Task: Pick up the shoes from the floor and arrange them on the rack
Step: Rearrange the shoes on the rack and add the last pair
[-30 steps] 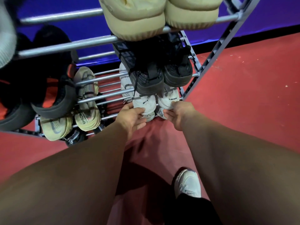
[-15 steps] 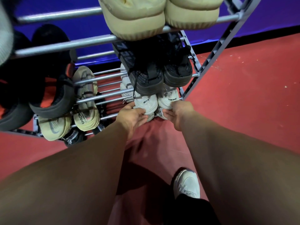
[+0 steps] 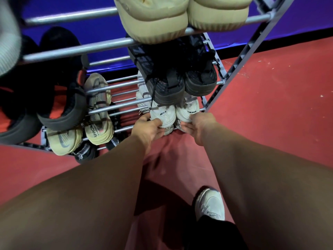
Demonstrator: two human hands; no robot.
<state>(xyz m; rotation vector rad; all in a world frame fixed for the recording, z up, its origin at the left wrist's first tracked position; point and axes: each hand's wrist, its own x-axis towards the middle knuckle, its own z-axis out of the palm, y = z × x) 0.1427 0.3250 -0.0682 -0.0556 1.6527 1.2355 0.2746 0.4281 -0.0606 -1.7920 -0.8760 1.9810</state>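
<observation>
Rack (image 3: pixel 111 46) backs onto wall (image 3: pixel 306 18). Rt side, tiers stack: top pair (image 3: pixel 153 20) over second pair (image 3: pixel 167 87) over third pair (image 3: pixel 165 114). L hand (image 3: pixel 147 129) & R hand (image 3: pixel 200 125) each grip a heel of third pair from the front. Other shoes (image 3: pixel 97 123) sit on lower tiers, left. Foot (image 3: pixel 210 204) on floor (image 3: pixel 270 123) in front of rack.

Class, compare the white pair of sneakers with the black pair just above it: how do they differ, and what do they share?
The white pair sits lower than the black pair. The white pair has printed heel lettering; the black pair's heels show none. The left hand and right hand grip the white pair; the black pair is untouched. Both show heels outward.
</observation>
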